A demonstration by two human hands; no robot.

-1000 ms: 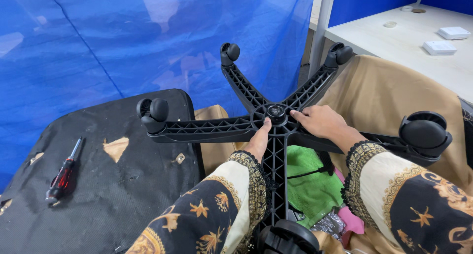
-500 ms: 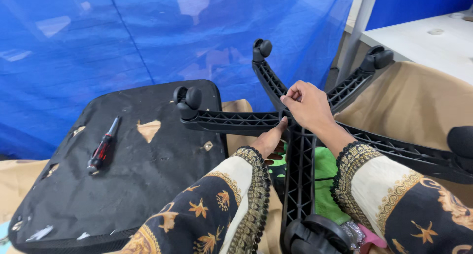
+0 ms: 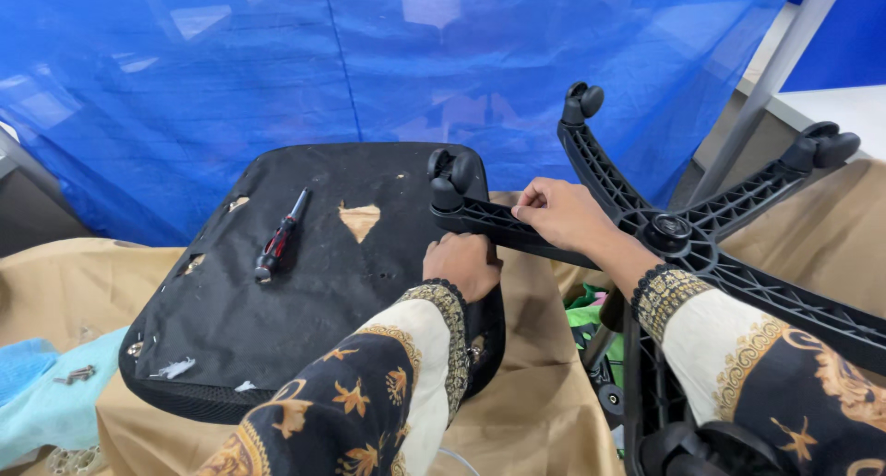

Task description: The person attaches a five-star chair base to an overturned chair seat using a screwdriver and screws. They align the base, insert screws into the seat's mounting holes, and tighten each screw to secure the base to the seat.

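Right hand (image 3: 561, 216) is gripping one arm of the black chair base (image 3: 701, 255), fingers curled over the top edge of the arm, thumb hidden under it. Left hand (image 3: 463, 264) is sitting just below that same arm, closed in a loose fist, knuckles up; cannot tell whether it is holding anything or only touching the seat edge. The gripped arm is ending in a twin-wheel caster (image 3: 450, 176) that is hanging over the right edge of the upturned seat cushion (image 3: 305, 282). The base is lying wheels-up, tilted, hub (image 3: 666, 227) to the right of the right hand, other arms running out to a caster at the top (image 3: 583, 100) and one at the far right (image 3: 826, 146). The seat is lying underside up, black fabric torn in spots showing tan patches. A red-and-black screwdriver (image 3: 280, 237) is lying on it, well left of both hands. Tan cloth (image 3: 544, 393) is covering the surface below, green cloth (image 3: 591, 315) showing under the base. Blue tarp (image 3: 277, 70) is hanging behind. Light blue towel (image 3: 41, 393) with small screws (image 3: 76, 375) is sitting at far left.
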